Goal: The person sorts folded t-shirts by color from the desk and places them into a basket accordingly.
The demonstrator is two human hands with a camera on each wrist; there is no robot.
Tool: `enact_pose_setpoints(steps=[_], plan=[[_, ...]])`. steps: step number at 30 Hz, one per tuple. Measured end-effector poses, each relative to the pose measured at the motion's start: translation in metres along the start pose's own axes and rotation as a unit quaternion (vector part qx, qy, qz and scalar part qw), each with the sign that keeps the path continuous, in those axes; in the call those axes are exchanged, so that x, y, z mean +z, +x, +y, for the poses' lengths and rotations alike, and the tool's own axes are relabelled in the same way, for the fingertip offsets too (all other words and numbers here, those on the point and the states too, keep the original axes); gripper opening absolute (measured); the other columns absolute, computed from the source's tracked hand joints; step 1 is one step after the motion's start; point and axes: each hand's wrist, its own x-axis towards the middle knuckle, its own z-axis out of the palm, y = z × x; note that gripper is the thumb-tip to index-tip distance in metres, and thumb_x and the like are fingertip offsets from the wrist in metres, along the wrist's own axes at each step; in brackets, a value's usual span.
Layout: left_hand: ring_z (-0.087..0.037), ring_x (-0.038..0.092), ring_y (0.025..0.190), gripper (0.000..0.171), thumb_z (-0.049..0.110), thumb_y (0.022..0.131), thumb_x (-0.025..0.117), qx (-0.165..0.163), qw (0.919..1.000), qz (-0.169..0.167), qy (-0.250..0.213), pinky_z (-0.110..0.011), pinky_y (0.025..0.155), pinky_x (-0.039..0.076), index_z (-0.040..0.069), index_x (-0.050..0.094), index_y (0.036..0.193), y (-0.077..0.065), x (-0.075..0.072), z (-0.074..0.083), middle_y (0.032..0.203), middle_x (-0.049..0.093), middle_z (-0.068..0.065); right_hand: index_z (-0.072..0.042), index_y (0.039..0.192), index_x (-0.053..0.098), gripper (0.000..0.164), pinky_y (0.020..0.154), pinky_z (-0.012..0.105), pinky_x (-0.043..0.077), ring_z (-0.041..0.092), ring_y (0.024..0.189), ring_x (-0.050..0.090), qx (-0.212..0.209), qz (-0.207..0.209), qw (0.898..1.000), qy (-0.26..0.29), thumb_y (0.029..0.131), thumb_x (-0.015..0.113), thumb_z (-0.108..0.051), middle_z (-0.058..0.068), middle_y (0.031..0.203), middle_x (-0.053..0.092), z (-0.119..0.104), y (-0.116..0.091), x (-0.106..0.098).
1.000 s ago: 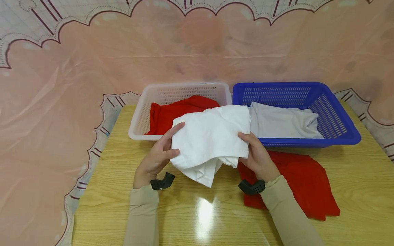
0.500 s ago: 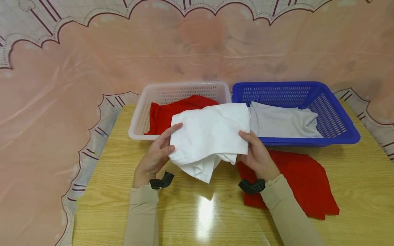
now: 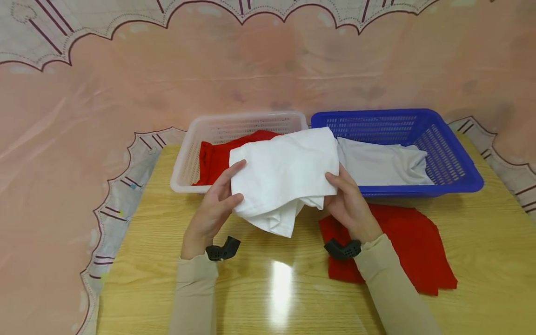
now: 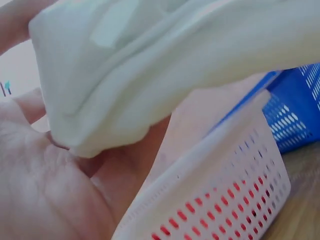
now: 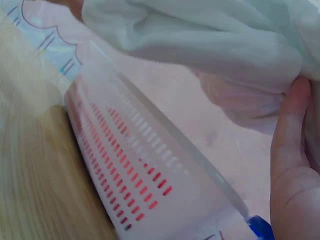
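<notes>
A folded white cloth (image 3: 284,167) is held up in the air between both hands, its loose corner hanging down at the front. My left hand (image 3: 212,207) grips its left edge, thumb on the near side. At the right edge my right hand (image 3: 349,202) pinches it, thumb on top and the other fingers beneath, partly hidden. The left wrist view shows the cloth (image 4: 115,75) lying between thumb and fingers. Behind it, a white basket (image 3: 179,172) holds red cloth (image 3: 215,158), and a blue basket (image 3: 456,186) holds a folded white garment (image 3: 381,163).
A red garment (image 3: 412,246) lies flat on the wooden table (image 3: 142,260), partly under the right forearm. Both baskets stand side by side at the table's back edge, against a pink patterned sheet (image 3: 268,70). A black wrist mount (image 3: 224,249) sits on each wrist.
Both hands have raised the white cloth slightly, and its hanging corner has moved up. The whole scene has shifted a little to the left in the head view.
</notes>
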Motion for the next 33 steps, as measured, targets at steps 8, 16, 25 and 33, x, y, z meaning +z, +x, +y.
enact_pose_setpoints(steps=[8, 16, 25, 33], plan=[[-0.027, 0.022, 0.126, 0.062, 0.008, 0.083, 0.061, 0.046, 0.9981, 0.037, -0.016, -0.032, 0.095, 0.037, 0.009, 0.032, 0.137, 0.01, 0.014, 0.002, 0.143, 0.019, -0.009, -0.017, 0.14, 0.023, 0.048, 0.09, 0.031, 0.041, 0.021, 0.111, 0.045, -0.034, 0.007, 0.999, -0.039, 0.095, 0.036, -0.005, 0.008, 0.13, 0.036, -0.009, 0.001, -0.002], [-0.028, 0.028, 0.124, 0.056, 0.006, 0.085, 0.056, 0.074, 0.9946, 0.064, -0.034, -0.033, 0.09, 0.042, 0.01, 0.034, 0.136, 0.024, 0.03, -0.003, 0.142, 0.024, -0.009, -0.013, 0.14, 0.023, 0.048, 0.088, 0.031, 0.042, 0.022, 0.108, 0.048, -0.082, -0.012, 0.996, -0.025, 0.094, 0.033, 0.0, 0.01, 0.126, 0.038, -0.02, 0.003, -0.009], [-0.027, 0.026, 0.125, 0.061, 0.014, 0.084, 0.061, 0.086, 0.995, 0.042, -0.027, -0.035, 0.093, 0.039, 0.01, 0.032, 0.137, 0.041, 0.04, -0.008, 0.142, 0.023, -0.009, -0.022, 0.142, 0.021, 0.055, 0.097, 0.031, 0.034, 0.026, 0.124, 0.033, -0.127, -0.003, 0.991, -0.043, 0.094, 0.031, 0.003, 0.01, 0.142, 0.019, -0.037, 0.002, -0.017], [-0.025, 0.023, 0.127, 0.062, 0.015, 0.084, 0.061, 0.085, 0.9953, 0.028, -0.038, -0.032, 0.092, 0.04, 0.01, 0.029, 0.138, 0.053, 0.052, -0.014, 0.143, 0.02, -0.006, -0.02, 0.142, 0.022, 0.055, 0.098, 0.032, 0.033, 0.027, 0.125, 0.03, -0.151, 0.002, 0.987, -0.059, 0.093, 0.03, 0.005, 0.009, 0.144, 0.016, -0.049, -0.002, -0.027]])
